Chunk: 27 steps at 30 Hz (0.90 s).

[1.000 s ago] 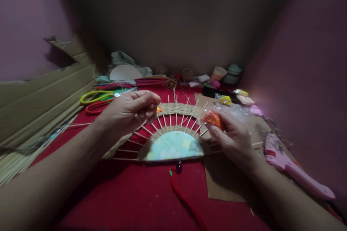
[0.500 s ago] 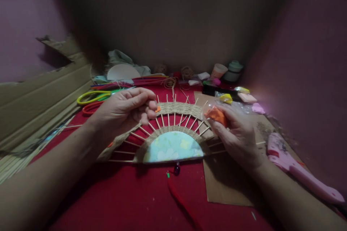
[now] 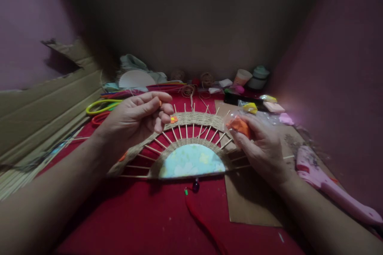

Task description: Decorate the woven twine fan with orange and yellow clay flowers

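Observation:
A half-round woven fan [image 3: 191,143] with wooden spokes and a pale blue floral centre lies on the red cloth [image 3: 149,215]. My left hand [image 3: 136,119] hovers over its left side, thumb and forefinger pinched on a tiny orange bit. A small orange piece [image 3: 174,119] sits on the woven band just beside those fingers. My right hand [image 3: 260,143] rests at the fan's right edge and holds a lump of orange clay [image 3: 239,126] in clear plastic wrap.
A pink glue gun [image 3: 326,189] lies at the right on brown cardboard [image 3: 254,203]. Yellow and orange scissors [image 3: 103,109] lie at the left beside a cardboard box wall [image 3: 44,107]. Clay packets [image 3: 249,107], cups [image 3: 241,76] and twine line the back. A red tassel [image 3: 200,215] trails from the fan.
My left hand has drawn back slightly to the left and lifted off the woven band, leaving the small orange piece showing on it. My right hand has barely moved.

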Each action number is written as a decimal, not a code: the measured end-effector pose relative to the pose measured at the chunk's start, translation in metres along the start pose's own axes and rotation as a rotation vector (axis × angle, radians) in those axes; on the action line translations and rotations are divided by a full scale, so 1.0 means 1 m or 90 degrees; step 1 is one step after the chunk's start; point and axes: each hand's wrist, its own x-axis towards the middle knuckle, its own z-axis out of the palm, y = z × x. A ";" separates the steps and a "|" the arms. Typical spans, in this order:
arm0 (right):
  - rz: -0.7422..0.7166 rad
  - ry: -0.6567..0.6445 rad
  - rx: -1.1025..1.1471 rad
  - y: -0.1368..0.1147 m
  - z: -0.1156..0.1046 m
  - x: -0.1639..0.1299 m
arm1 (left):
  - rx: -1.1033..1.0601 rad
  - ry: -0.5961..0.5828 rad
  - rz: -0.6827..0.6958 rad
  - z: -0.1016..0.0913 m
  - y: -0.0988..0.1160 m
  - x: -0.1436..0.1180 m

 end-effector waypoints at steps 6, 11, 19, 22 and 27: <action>-0.005 -0.009 0.006 0.001 0.000 -0.001 | 0.001 -0.039 0.033 -0.009 -0.003 -0.001; 0.019 -0.012 0.010 0.001 0.000 -0.002 | -0.004 0.008 0.064 -0.010 0.005 0.000; 0.019 -0.020 0.018 -0.001 0.000 -0.001 | 0.009 -0.011 0.079 -0.016 0.004 0.004; 0.023 -0.009 0.022 -0.002 0.000 -0.001 | -0.006 -0.014 0.111 -0.019 0.003 0.006; 0.080 -0.004 0.065 0.001 -0.001 -0.003 | -0.009 0.025 0.098 -0.015 0.002 0.009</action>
